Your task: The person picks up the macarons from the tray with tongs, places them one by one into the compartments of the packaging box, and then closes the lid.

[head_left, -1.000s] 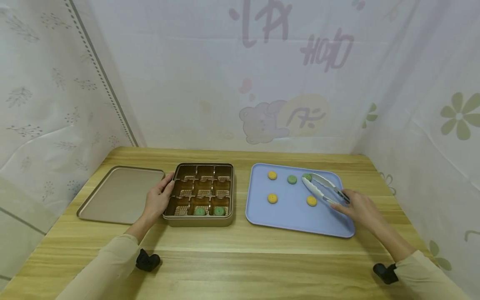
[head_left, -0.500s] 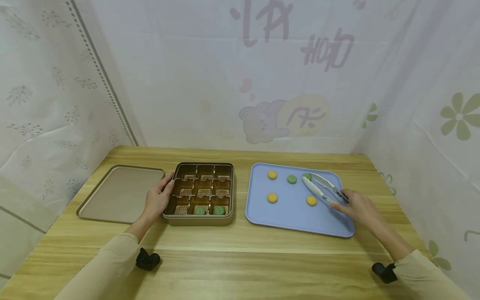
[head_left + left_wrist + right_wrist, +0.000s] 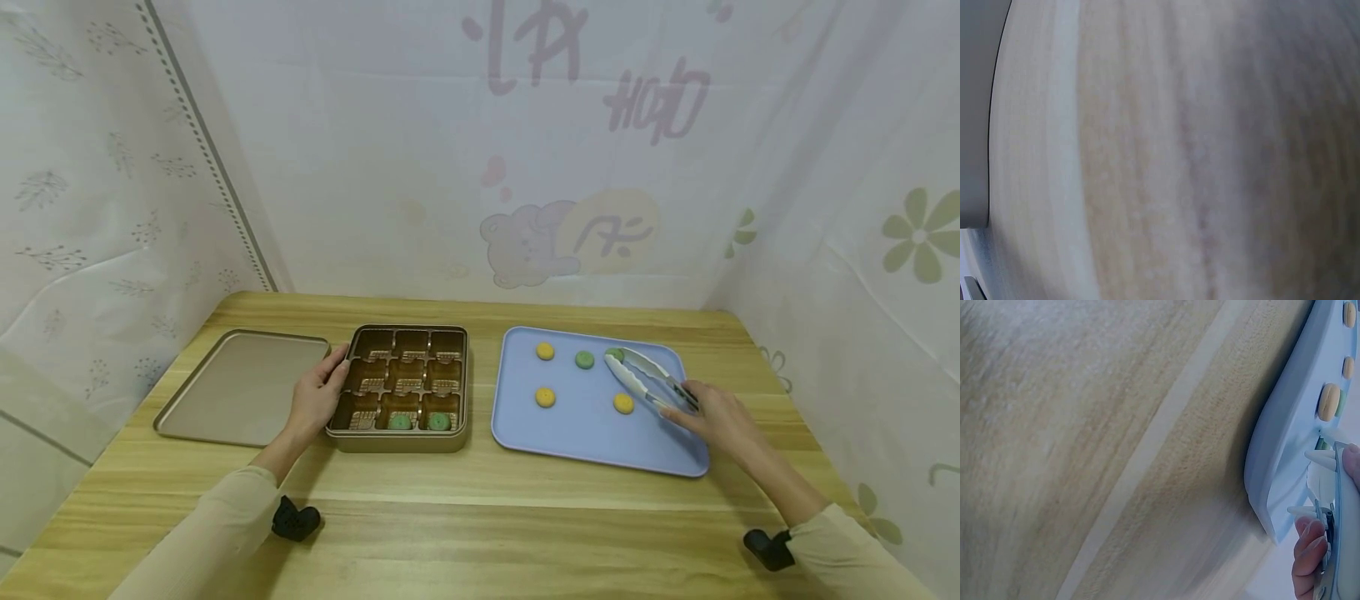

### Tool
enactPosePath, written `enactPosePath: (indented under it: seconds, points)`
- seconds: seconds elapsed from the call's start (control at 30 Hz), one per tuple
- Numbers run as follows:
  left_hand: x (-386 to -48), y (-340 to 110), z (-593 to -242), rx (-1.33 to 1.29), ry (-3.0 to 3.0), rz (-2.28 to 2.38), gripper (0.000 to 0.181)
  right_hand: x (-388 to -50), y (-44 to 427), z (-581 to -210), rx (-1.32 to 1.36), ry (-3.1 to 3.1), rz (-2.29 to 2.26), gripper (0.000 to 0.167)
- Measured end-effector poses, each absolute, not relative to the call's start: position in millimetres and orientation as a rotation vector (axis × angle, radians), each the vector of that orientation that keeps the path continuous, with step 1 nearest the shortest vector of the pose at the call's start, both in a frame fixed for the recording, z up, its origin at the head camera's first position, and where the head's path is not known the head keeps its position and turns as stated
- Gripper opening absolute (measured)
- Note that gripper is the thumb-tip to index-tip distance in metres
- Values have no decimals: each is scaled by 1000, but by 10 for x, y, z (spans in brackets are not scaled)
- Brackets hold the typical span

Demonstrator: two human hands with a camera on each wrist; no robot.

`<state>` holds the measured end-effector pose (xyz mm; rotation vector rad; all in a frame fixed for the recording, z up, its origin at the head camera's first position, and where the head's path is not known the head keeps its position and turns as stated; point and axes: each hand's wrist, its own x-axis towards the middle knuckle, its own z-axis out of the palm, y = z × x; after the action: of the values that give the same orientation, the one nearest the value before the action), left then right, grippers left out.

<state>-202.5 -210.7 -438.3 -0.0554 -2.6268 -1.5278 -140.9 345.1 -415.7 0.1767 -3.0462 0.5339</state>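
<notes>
A striped, yellow-brown wood-grain desk (image 3: 480, 517) spreads from the foreground, where a person's left hand (image 3: 315, 400) rests extended fingers against the left wall of a square bronze-coloured metal box (image 3: 401, 444), and the right hand (image 3: 720, 417) curls its fingers around pale metal tongs (image 3: 634, 386). The tongs' tips flank a round green macaron (image 3: 612, 353) toward the far right of a rectangular lilac-blue tray (image 3: 555, 429); whether they squeeze it I cannot tell. Beyond the desk, pale printed hangings (image 3: 375, 192) enclose three sides, with a lilac cartoon bear (image 3: 517, 250) at the back.
</notes>
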Motion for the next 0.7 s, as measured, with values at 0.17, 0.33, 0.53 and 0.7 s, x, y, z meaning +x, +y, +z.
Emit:
enactPosePath:
  seconds: [0.17,0.33,0.53,0.7]
  points:
    - [-2021,-2106,-4367,-45,-2634,-1532,49,-1410,3451,-4159,185,-3038,522,66]
    - [-2026,-2108,-4387,-48,-2633,-1527,48,-1396,3454,-4155,177,-3039,522,66]
    - [-2020,-2100,-4378,-46,-2634,-1529,48,-1378,3463,-4152,174,-3029,520,67]
    - [-2012,-2096,-4368,-40,-2632,-1525,48,-1373,3475,-4152,170,-3027,512,67]
